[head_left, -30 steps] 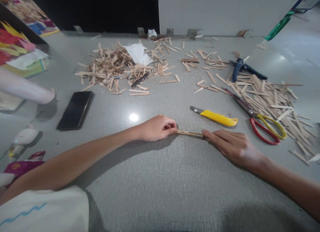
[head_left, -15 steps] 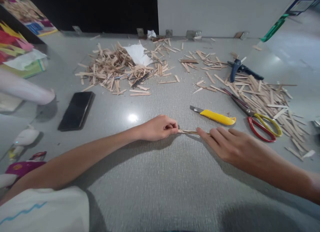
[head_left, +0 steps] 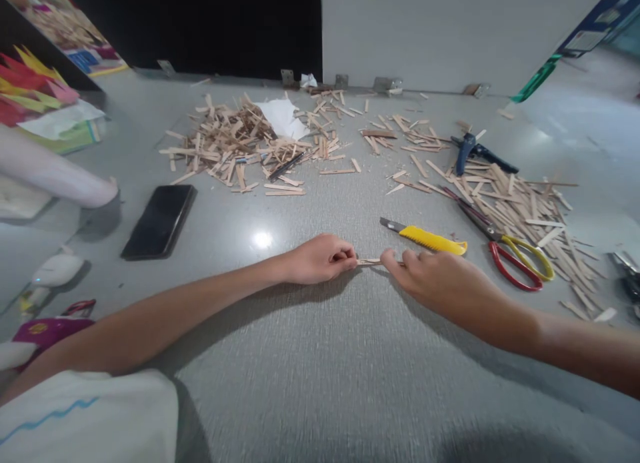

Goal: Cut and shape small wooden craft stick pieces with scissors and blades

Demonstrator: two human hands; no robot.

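Observation:
A thin wooden stick spans the gap between my hands, low over the grey table. It looks split or doubled along its length. My left hand pinches its left end between thumb and fingers. Over the other end, my right hand has its fingers curled around the stick, hiding that part. Just beyond my right hand lies a yellow box cutter with its blade pointing left. To the right of it are scissors with one red and one yellow handle.
Piles of wooden sticks lie at the back left and right, with a white paper and dark blue pliers on them. A black phone rests left. Another person's arm reaches in at the left.
My right hand has slid left along the stick, closer to my left hand, so a shorter length shows between them. The view has shifted slightly.

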